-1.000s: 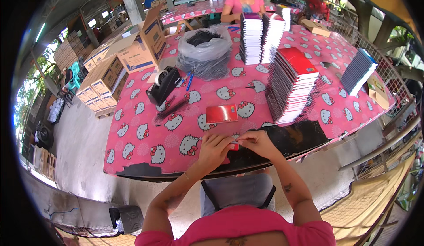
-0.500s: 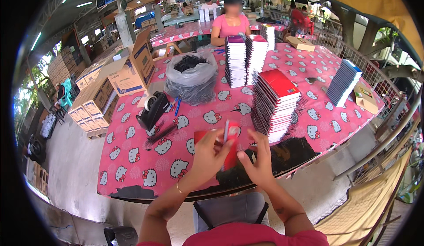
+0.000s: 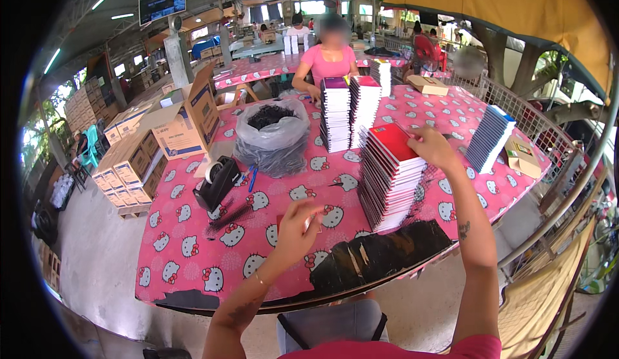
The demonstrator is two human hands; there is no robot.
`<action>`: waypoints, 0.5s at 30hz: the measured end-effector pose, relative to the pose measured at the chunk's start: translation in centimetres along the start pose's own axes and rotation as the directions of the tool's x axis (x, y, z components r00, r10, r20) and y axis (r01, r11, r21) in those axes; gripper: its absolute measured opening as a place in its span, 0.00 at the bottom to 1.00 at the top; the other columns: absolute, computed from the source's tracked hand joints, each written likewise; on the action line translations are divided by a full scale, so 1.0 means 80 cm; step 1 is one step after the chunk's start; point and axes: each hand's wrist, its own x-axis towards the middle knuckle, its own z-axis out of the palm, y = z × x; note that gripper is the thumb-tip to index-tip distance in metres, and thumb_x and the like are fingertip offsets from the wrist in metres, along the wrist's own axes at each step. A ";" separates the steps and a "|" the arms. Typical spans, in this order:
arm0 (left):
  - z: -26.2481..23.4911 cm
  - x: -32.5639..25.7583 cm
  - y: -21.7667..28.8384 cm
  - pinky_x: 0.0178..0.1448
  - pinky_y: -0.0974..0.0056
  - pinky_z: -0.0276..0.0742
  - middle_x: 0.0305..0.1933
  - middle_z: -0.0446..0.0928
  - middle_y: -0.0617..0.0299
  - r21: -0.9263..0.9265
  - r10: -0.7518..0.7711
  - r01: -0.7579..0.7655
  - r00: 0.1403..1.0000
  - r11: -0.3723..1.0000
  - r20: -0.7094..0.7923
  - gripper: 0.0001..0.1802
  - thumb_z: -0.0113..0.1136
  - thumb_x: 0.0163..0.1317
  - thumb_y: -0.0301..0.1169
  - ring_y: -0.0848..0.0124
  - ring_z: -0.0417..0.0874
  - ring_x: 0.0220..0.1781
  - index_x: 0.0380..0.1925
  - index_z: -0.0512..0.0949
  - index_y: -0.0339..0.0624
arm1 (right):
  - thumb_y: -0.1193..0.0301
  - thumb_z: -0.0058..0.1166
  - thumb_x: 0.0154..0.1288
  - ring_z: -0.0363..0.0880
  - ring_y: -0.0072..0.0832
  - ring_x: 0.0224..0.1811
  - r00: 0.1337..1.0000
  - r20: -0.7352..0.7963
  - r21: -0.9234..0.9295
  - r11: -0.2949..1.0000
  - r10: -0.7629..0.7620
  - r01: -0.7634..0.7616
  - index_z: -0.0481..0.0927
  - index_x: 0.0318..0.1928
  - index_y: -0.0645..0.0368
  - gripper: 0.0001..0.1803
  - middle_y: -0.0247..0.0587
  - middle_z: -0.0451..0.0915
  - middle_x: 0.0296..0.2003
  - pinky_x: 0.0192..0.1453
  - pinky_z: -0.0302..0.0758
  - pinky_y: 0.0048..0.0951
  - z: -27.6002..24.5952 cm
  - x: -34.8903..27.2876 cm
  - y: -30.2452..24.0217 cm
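A tall stack of red spiral-bound notebooks [image 3: 387, 185] stands in front of me, right of centre. My right hand [image 3: 435, 147] reaches over it, its fingers closed at the right corner of the top red notebook [image 3: 392, 141]. Low over the table, left of the stack, hovers my left hand [image 3: 295, 229] with curled fingers. A small pale-and-red bit shows at its fingertips, too blurred to name. Part of a flat red thing [image 3: 281, 222] peeks out behind that hand, mostly hidden.
Beyond the stack stand purple-topped notebooks [image 3: 335, 114], red-topped ones [image 3: 365, 111] and a blue-topped pile [image 3: 490, 140]. To the left are a tape dispenser [image 3: 218, 185], blue pens [image 3: 253, 177], a plastic bag of black coils [image 3: 271, 143] and cartons [image 3: 187, 124]. A co-worker [image 3: 329, 62] sits opposite.
My hands were together over the table with a small red thing between them. The right has moved away to the top of the notebook stack; the left stays low, left of the stack.
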 end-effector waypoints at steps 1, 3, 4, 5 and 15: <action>0.000 -0.013 -0.012 0.52 0.59 0.76 0.52 0.76 0.49 0.004 -0.057 0.057 0.997 0.998 0.046 0.11 0.62 0.62 0.28 0.58 0.79 0.50 0.46 0.82 0.44 | 0.59 0.55 0.58 0.80 0.48 0.47 0.998 -0.056 -0.079 0.997 -0.003 -0.002 0.82 0.54 0.53 0.24 0.54 0.78 0.52 0.54 0.76 0.36 0.006 0.000 0.008; -0.009 -0.056 -0.058 0.54 0.57 0.75 0.53 0.75 0.48 0.206 -0.018 -0.023 0.981 0.978 0.195 0.13 0.61 0.63 0.34 0.56 0.77 0.53 0.46 0.81 0.43 | 0.62 0.57 0.59 0.80 0.44 0.49 0.983 -0.181 0.042 0.998 -0.041 0.050 0.80 0.55 0.60 0.24 0.55 0.78 0.53 0.56 0.75 0.36 0.017 -0.005 -0.010; -0.010 -0.074 -0.075 0.55 0.56 0.74 0.53 0.75 0.47 0.290 -0.004 -0.079 0.962 0.954 0.274 0.15 0.60 0.64 0.37 0.55 0.76 0.55 0.47 0.81 0.43 | 0.63 0.57 0.60 0.80 0.43 0.50 0.951 -0.306 0.109 0.991 -0.046 0.083 0.79 0.55 0.63 0.24 0.55 0.78 0.53 0.57 0.74 0.36 0.015 -0.008 0.000; -0.016 -0.095 -0.081 0.59 0.52 0.72 0.56 0.73 0.45 0.363 -0.122 -0.043 0.899 0.931 0.420 0.21 0.57 0.65 0.44 0.52 0.73 0.59 0.51 0.79 0.42 | 0.66 0.57 0.63 0.80 0.38 0.51 0.891 -0.454 0.268 0.958 0.034 0.100 0.75 0.57 0.65 0.25 0.50 0.79 0.52 0.58 0.73 0.36 0.015 -0.024 -0.004; 0.022 -0.134 -0.035 0.74 0.34 0.44 0.73 0.52 0.35 0.454 -0.214 -0.097 0.783 0.886 0.585 0.43 0.46 0.66 0.60 0.41 0.50 0.76 0.71 0.57 0.41 | 0.63 0.43 0.72 0.74 0.43 0.58 0.705 -0.693 0.188 0.982 0.152 -0.027 0.73 0.60 0.68 0.24 0.53 0.75 0.57 0.65 0.67 0.39 0.228 -0.218 0.060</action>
